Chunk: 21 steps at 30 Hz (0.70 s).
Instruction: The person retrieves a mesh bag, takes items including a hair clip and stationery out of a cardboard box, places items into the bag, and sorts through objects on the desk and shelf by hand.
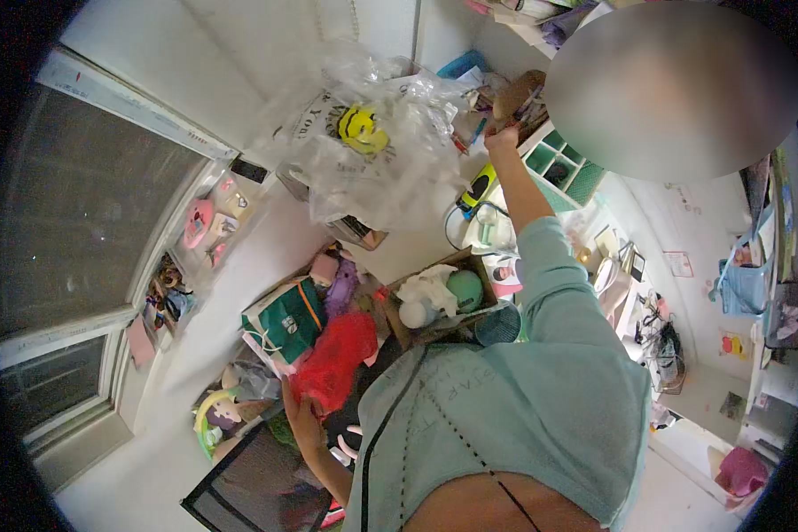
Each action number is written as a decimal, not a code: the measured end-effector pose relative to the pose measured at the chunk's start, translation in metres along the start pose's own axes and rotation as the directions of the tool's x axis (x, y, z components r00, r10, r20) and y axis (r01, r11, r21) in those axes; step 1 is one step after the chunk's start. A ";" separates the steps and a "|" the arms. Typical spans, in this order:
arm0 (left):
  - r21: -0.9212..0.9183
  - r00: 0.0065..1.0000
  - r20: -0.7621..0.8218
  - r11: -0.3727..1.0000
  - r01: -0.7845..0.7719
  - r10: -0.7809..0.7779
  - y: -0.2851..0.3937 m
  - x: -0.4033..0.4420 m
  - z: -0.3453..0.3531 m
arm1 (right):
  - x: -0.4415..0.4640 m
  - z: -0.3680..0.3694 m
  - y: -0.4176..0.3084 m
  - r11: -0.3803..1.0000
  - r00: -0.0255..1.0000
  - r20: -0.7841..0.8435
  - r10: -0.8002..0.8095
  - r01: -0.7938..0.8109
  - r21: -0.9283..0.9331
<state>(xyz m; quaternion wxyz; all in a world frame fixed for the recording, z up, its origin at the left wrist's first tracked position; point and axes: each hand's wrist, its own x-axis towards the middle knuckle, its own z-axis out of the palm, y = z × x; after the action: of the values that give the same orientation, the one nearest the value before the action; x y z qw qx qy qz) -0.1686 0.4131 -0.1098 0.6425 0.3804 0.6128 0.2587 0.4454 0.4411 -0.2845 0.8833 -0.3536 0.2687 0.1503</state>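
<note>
My left hand (303, 410) is closed at the lower edge of a crumpled red mesh-like cloth (335, 359), next to a green and white paper bag (285, 321). My right arm reaches up to the cluttered shelf. There my right hand (503, 138) is closed at the lower end of a brown, flat-looking object (516, 96) whose kind I cannot make out. Pens and small items lie around it. A yellow and black tool-like item (477, 191) is just below that hand. Left of it spreads a large clear plastic bag (390, 177) with a yellow toy (361, 129) on or in it.
An open cardboard box (457, 257) holds a green ball-like item and white plastic. A white and green divided organizer (550, 160) is right of my forearm. A dark framed panel (253, 483) leans at lower left, near a stuffed doll (222, 412). A window (89, 213) is at left.
</note>
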 end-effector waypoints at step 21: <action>0.092 1.000 0.018 0.995 -0.025 0.024 -0.006 0.004 0.001 | 0.022 -0.001 0.017 0.986 0.992 0.122 0.014 -0.033 0.161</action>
<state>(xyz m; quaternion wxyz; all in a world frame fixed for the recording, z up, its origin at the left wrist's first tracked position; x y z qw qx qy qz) -0.1685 0.4127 -0.1172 0.6262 0.4191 0.6140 0.2350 0.4552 0.4536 -0.3072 0.9220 -0.2675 0.2302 0.1594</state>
